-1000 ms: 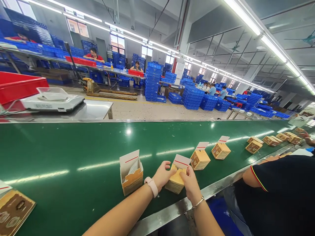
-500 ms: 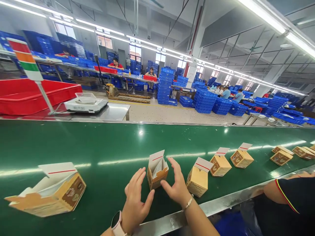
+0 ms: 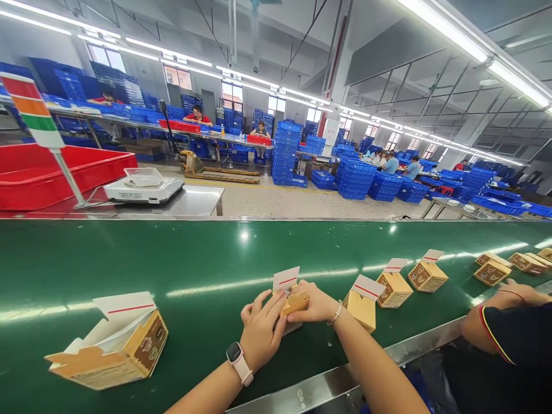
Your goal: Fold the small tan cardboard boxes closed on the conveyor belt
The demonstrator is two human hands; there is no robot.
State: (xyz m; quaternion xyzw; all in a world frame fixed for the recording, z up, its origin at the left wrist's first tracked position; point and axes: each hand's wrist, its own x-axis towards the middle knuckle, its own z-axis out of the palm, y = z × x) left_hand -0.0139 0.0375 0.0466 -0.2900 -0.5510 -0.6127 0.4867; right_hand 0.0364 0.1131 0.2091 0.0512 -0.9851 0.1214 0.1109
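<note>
A small tan carton [image 3: 295, 301] with a raised white flap stands on the green conveyor belt [image 3: 181, 259]. My left hand [image 3: 260, 334], a watch on its wrist, grips the carton's left side. My right hand [image 3: 314, 303] presses on its top and right side. To the left lies a larger open carton [image 3: 116, 348] on its side. To the right stand more small cartons [image 3: 362, 307] with their white flaps up.
A co-worker's arm [image 3: 495, 322] in a black sleeve rests at the belt's edge on the right, near closed cartons [image 3: 491, 271]. Beyond the belt stand a scale [image 3: 144, 187], a red tray [image 3: 60, 172] and stacks of blue crates [image 3: 353, 178].
Both hands left the previous carton, spread open around this one, and have now closed on it. The belt has carried the cartons rightward, and a larger open carton has come in from the left.
</note>
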